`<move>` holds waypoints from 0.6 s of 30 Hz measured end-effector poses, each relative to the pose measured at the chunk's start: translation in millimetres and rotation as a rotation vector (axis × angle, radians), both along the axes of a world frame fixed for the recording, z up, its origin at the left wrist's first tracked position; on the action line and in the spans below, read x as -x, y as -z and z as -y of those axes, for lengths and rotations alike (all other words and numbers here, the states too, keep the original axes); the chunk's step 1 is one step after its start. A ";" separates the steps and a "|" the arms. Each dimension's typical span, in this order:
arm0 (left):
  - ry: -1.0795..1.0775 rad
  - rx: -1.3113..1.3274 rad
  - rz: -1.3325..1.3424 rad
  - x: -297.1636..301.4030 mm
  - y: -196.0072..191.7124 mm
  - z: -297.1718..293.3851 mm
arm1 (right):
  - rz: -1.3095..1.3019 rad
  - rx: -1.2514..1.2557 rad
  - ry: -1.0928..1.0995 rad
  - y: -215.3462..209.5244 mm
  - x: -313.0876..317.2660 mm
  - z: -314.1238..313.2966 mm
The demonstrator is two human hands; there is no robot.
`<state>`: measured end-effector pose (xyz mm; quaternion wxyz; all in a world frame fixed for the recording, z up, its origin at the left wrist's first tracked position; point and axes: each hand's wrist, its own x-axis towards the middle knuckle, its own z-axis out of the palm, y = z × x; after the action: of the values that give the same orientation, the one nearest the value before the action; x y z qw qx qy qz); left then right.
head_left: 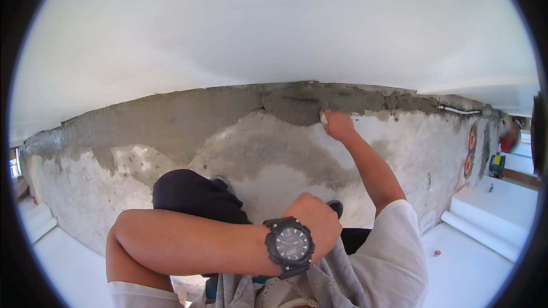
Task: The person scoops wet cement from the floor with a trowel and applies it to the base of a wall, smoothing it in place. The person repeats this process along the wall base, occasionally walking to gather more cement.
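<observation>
My right hand (339,124) reaches out to the wall (268,154), its fingers closed and pressed against a band of grey mortar (291,105). A small pale edge (323,117) shows at its fingertips; the kind of thing is too little seen to name. The mortar near this hand looks rough, with a crack to its left. My left forearm lies across my body, a black watch (291,246) on the wrist. Curled in a fist, my left hand (314,217) is close to my chest, and whatever it may hold is hidden.
Above the mortar is a smooth white surface (274,23). A white pipe (459,110) and orange round fittings (470,154) are on the wall to the right. White steps (491,211) and a green-and-yellow tool (497,162) are at far right, by a partly seen person (509,137).
</observation>
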<state>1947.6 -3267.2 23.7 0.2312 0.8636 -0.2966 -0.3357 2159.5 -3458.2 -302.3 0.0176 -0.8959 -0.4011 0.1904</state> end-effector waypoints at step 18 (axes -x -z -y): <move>-0.052 0.077 -0.113 2.7 -2.0 -9.3 | 0.021 0.151 0.037 -95.1 75.9 -91.9</move>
<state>1944.8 -3257.9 25.7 0.2891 0.8413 -0.2732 -0.3661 2083.7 -3366.3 -207.2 -0.0506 -0.9039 -0.3691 0.2102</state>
